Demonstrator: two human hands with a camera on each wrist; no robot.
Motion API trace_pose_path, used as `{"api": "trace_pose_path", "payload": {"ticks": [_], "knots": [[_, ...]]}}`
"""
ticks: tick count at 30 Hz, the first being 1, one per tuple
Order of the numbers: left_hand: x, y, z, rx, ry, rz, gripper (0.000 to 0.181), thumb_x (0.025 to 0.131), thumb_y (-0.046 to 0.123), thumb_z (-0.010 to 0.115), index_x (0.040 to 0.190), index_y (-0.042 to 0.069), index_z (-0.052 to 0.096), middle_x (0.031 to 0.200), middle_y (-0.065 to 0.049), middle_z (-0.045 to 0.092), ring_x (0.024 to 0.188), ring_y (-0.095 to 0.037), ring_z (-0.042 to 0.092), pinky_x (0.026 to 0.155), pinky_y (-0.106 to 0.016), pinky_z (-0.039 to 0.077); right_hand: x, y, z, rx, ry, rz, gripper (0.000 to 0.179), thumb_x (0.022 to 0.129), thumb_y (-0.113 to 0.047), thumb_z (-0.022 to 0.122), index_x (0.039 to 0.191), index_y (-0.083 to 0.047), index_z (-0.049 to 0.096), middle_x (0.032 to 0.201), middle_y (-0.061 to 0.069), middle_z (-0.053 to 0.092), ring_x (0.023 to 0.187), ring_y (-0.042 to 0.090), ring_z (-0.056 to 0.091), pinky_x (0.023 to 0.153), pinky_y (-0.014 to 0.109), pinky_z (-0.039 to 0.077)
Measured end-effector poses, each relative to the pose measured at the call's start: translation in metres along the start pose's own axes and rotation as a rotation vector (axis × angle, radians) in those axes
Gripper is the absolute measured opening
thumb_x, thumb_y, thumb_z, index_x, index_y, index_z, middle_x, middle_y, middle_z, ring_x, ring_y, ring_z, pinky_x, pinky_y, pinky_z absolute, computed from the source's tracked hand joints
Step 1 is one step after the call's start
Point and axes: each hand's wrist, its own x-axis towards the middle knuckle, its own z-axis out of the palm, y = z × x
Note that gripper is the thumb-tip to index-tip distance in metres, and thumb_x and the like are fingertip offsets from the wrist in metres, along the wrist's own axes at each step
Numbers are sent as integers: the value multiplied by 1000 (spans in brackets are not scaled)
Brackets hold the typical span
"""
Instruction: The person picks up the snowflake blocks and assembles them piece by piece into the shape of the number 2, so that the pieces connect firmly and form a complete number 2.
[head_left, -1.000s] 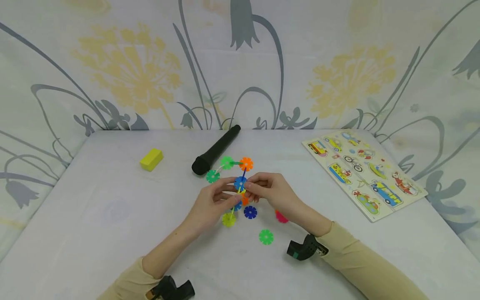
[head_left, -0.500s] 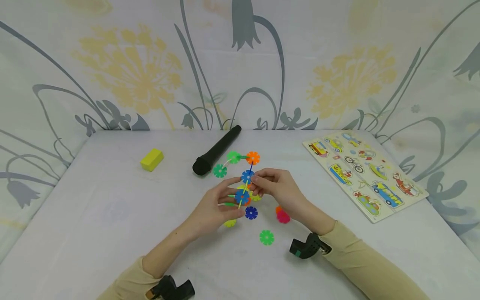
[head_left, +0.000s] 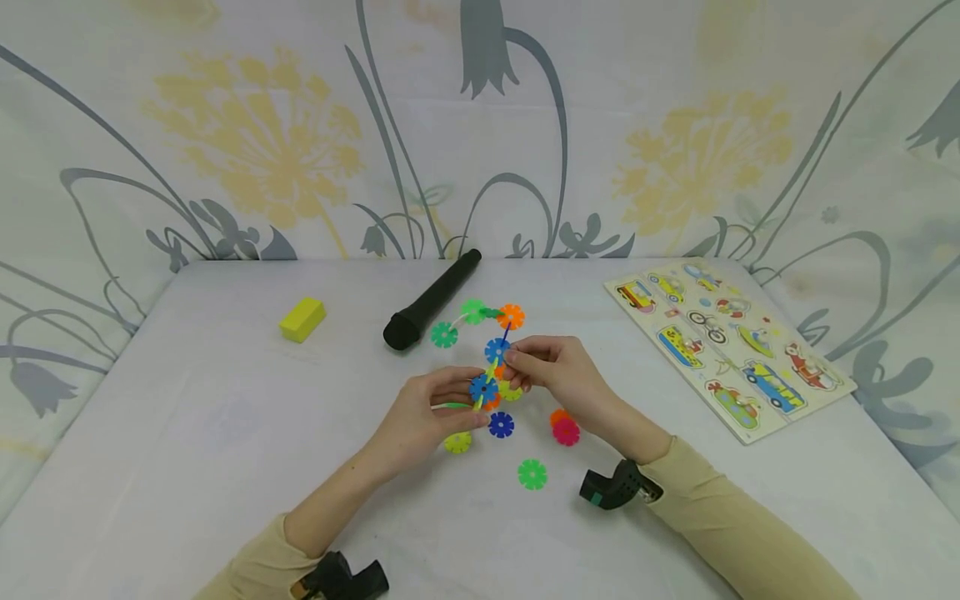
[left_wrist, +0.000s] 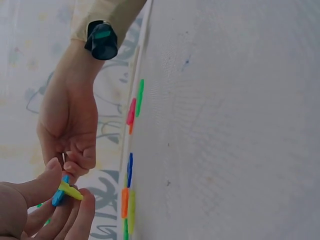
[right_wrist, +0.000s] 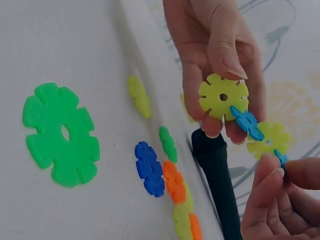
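Both hands hold a chain of interlocked plastic snowflake discs above the table. My left hand [head_left: 420,417] pinches the near end, a yellow disc [right_wrist: 215,95], between thumb and fingers. A blue disc [head_left: 483,388] is slotted into that yellow one. My right hand [head_left: 562,375] pinches another blue disc [head_left: 497,351] farther up the chain, between thumb and fingertips. Between the hands, a second yellow disc [right_wrist: 269,140] joins the two blue ones. Beyond the right fingertips, the chain runs on to an orange disc [head_left: 511,317] and green discs [head_left: 473,312], curving left.
Loose discs lie below the hands: dark blue [head_left: 502,425], green [head_left: 532,474], pink [head_left: 566,431], yellow [head_left: 457,442] and others partly hidden. Behind is a black microphone [head_left: 431,300]. A yellow block [head_left: 303,320] lies left, a vehicle puzzle board [head_left: 731,346] right.
The chain has shifted right and slightly up, and the right hand with it. The lower blue disc by the left fingers has turned its face to the head camera. Loose discs stay put.
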Motion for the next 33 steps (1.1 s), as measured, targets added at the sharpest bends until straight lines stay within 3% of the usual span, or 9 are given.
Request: {"api": "trace_pose_path", "payload": {"ticks": [10,18,22,27,33], "knots": [[1,-2,1,27,3,19,51,90,14,75,137,7,59,118,-14,70,108,-27,68,88,-34,58,1,3,-2,4,0,21,29,100,-16,61,115,9,64,86,4,69,79,16,65,79,25,58],[3,-2,0,53,89,2,50,90,13,74,138,11,60,116,-10,71,109,-25,68,94,-36,56,8,3,-11,-88,35,17,34,104,-24,54,118,5,65,94,12,69,83,19,66,78,24,57],[3,-3,-1,49,113,-1,49,91,13,74,138,12,61,114,-10,71,109,-25,68,94,-35,55,15,7,-17,-231,35,-4,30,102,-20,58,118,4,67,101,17,71,88,22,67,82,27,57],[3,-3,-1,47,128,12,49,91,12,73,139,10,60,114,-12,71,109,-26,68,95,-36,55,25,18,-18,-499,0,-39,28,94,-20,69,116,-2,70,105,10,72,93,23,65,86,33,54],[5,2,-2,65,150,7,49,92,12,72,139,13,60,115,-10,71,111,-26,67,97,-36,54,27,25,-16,-707,-67,-52,31,89,-20,76,117,-8,71,102,7,60,88,20,55,75,30,48]]}}
